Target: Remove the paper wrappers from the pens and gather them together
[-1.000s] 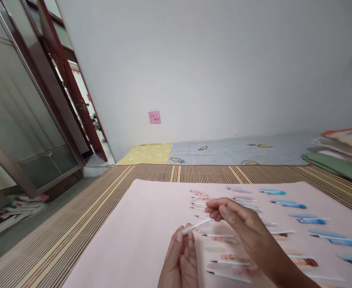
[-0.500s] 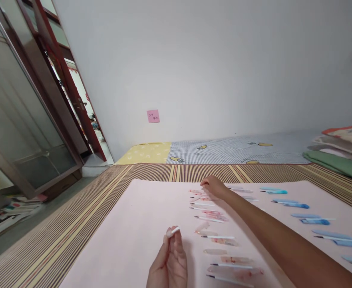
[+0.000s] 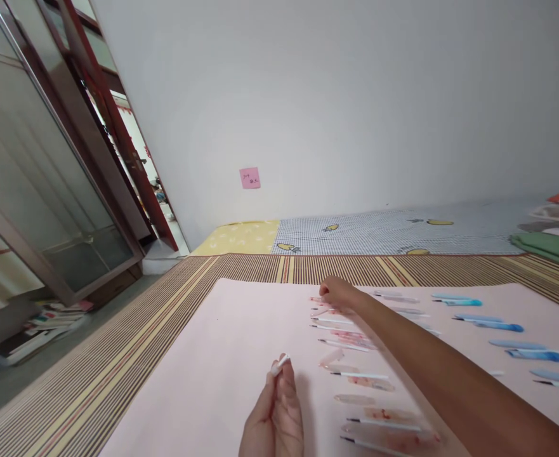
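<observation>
- The pale pink paper sheet (image 3: 203,381) lies on the brown striped woven mat (image 3: 117,355).
- A column of pink-and-white plastic pen parts (image 3: 350,346) runs down the sheet's middle, with blue plastic pen parts (image 3: 498,325) to its right.
- The right hand (image 3: 339,293) sits at the column's far end.
- The left hand (image 3: 274,419), pinching a small white plastic cap (image 3: 280,364), is left of the column, nearer the front.

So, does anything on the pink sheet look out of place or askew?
Mostly no: the pens lie in level rows. One clear cap, beyond the left hand that pinches a white piece, lies slanted, off the row's line. The right hand is at that row's far end.
</observation>
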### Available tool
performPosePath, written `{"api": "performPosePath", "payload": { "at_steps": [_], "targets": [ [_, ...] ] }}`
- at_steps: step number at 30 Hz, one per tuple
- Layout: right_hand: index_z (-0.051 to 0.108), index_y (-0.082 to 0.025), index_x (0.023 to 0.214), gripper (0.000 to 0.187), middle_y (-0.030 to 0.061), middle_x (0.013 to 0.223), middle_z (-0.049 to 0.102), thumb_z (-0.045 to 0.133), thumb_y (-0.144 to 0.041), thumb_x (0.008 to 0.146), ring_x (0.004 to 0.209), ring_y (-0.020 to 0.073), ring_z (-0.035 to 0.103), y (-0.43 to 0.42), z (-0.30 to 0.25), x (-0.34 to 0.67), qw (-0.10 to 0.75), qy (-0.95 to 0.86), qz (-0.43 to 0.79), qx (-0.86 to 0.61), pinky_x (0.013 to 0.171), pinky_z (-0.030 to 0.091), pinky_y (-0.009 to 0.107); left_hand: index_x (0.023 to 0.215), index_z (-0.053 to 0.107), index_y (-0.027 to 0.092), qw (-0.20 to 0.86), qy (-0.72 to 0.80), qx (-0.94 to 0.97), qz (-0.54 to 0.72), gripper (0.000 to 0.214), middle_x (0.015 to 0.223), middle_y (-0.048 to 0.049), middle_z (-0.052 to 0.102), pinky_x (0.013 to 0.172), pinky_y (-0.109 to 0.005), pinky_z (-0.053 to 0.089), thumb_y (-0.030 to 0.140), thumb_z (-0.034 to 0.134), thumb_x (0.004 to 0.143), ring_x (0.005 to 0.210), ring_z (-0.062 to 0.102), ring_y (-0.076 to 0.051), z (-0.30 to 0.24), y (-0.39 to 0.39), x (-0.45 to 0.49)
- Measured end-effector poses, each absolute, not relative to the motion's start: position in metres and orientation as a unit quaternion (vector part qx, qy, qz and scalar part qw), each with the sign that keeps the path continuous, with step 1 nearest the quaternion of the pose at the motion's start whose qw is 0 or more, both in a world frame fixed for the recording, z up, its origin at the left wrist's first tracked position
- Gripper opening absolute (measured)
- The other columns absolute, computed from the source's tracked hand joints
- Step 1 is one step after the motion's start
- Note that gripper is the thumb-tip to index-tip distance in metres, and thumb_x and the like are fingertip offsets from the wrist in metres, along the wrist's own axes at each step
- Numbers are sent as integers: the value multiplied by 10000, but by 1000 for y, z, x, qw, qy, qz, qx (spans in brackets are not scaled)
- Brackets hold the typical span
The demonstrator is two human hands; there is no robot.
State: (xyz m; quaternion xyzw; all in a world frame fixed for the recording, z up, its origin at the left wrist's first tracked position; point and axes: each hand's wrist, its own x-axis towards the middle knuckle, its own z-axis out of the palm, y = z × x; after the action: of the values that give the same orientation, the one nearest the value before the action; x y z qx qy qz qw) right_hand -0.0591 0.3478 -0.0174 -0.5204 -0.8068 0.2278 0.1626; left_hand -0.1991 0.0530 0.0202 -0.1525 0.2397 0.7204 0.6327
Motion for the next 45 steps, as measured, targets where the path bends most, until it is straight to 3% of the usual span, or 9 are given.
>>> {"api": "performPosePath", "payload": {
  "at_steps": [6,11,14,18,22,26,33,39,45],
  "targets": [
    [605,-159,1218,316,84,1216,636,616,-329,951,1010,221,653,347,-16,-59,116,-807,256,-519,852,563,419,810,720,24,595,272,-188,732,347,771,-163,778,588,-155,605,-20,404,947,692,761,-168,44,52,-189],
    [617,-161,1177,283,73,1176,647,614,-331,951,980,207,654,338,-2,-45,188,-796,283,-501,834,563,407,857,683,30,583,293,-194,733,274,777,-137,773,555,-156,609,-21,428,942,677,757,-164,49,52,-183],
    [647,-133,1030,196,43,970,671,617,-301,933,802,155,644,317,15,-28,250,-784,323,-468,710,544,313,876,662,15,567,301,-196,741,232,792,-144,767,546,-164,613,-29,442,934,671,755,-169,51,52,-180],
    [650,-121,983,268,-33,659,553,551,-356,900,514,91,459,257,41,1,315,-760,389,-414,512,394,236,892,657,22,536,322,-164,763,195,823,-142,764,582,-197,633,-52,477,905,699,758,-181,53,51,-176],
    [657,-161,1010,373,-84,577,401,587,-499,867,469,83,324,178,60,31,398,-672,485,-392,467,244,230,883,667,35,527,330,-122,774,165,853,-138,763,655,-234,649,-51,527,879,761,761,-196,51,48,-168],
    [659,-205,901,362,-74,545,401,665,-555,810,483,104,335,110,65,51,455,-593,492,-447,467,247,233,843,675,58,542,328,-82,769,156,845,-122,759,700,-255,649,-53,566,852,786,759,-196,49,44,-152],
    [689,-198,913,437,-45,503,459,688,-607,762,514,140,421,52,66,61,568,-497,434,-493,505,342,252,789,669,89,579,347,-18,738,151,799,-97,755,695,-248,641,-33,596,840,752,757,-183,53,36,-116],
    [702,-217,917,349,-23,575,513,662,-546,807,516,140,454,40,72,69,574,-534,348,-514,480,396,242,773,657,94,593,375,3,713,164,765,-91,756,615,-201,624,-36,589,845,721,760,-183,54,36,-99],
    [707,-227,818,235,24,827,676,677,-459,806,588,143,559,42,79,72,558,-596,315,-483,522,465,227,817,655,110,608,372,38,700,130,771,-75,751,629,-213,623,-19,640,818,745,760,-188,44,40,-96]
  ]
}}
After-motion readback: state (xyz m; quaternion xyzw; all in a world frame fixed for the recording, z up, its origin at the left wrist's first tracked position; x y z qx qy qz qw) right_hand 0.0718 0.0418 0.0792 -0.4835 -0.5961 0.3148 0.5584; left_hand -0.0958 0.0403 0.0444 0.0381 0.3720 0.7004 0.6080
